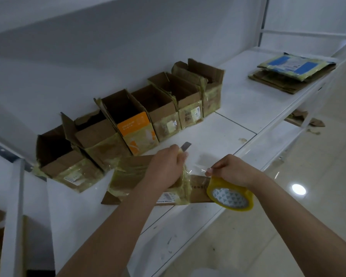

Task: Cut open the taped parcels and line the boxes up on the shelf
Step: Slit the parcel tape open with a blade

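Observation:
A flat, taped cardboard parcel [128, 176] lies near the front edge of the white shelf [218, 134]. My left hand [166, 166] lies over the parcel and grips a utility knife [185, 147] whose grey blade points up and away. My right hand [230, 169] holds a yellowish roll of clear tape [231, 195] at the parcel's right end. A clear strip of tape [196, 166] stretches from the roll to my left hand. Behind the parcel, several opened cardboard boxes [164, 108] stand in a row along the back wall; one has an orange front [136, 130].
A stack of flattened cardboard with a blue-and-yellow packet [294, 72] on top lies at the shelf's far right. Cardboard scraps [304, 120] lie on a lower level. A small tape scrap [242, 139] lies on the shelf. A white upright post [14, 216] stands at the left.

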Demonstrator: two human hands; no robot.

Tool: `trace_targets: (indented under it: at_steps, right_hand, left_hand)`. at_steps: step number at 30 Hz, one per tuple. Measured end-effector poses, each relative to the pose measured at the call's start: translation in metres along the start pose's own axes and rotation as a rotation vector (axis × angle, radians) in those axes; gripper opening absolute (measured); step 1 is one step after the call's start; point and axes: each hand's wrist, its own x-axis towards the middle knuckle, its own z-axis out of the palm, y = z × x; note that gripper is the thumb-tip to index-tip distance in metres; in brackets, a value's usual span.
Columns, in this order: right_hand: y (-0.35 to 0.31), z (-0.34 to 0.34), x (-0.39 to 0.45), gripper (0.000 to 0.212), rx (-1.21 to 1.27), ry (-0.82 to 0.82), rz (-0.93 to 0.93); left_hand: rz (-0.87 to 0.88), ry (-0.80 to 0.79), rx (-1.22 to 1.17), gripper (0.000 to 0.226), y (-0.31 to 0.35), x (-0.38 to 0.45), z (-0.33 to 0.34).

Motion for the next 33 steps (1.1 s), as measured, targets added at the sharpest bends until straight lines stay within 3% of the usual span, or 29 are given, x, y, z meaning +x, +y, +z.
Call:
trace_targets:
  at_steps: [7,16,18,22,26,29,33]
  right_hand:
    - [0.015,-0.007,0.000,0.023,0.057,0.003,0.035]
    - [0.010,-0.005,-0.002,0.023,0.184,0.131,0.001]
    - [0.008,-0.004,-0.004,0.024,0.200,0.152,-0.005]
    - [-0.002,-0.005,-0.006,0.020,0.244,0.183,-0.041]
    - [-0.017,-0.006,-0.003,0.022,0.242,0.202,-0.095]
    - [-0.031,0.002,0.000,0.020,0.272,0.181,-0.107]
    - [-0.045,0.014,0.002,0.020,0.301,0.120,-0.111]
  left_hand:
    - [-0.034,0.104,0.125,0.015,0.009,0.004,0.024]
    - [0.009,0.105,0.151,0.050,0.004,0.001,0.031]
    - [0.003,0.075,0.114,0.057,0.003,-0.002,0.027]
    - [0.044,0.025,0.014,0.023,0.000,-0.009,0.014]
    - [0.182,-0.037,-0.063,0.036,-0.006,-0.025,-0.012]
    - [0.317,-0.141,-0.049,0.034,-0.016,-0.040,-0.031]
    - [0.311,-0.287,0.003,0.053,-0.049,-0.055,-0.053]
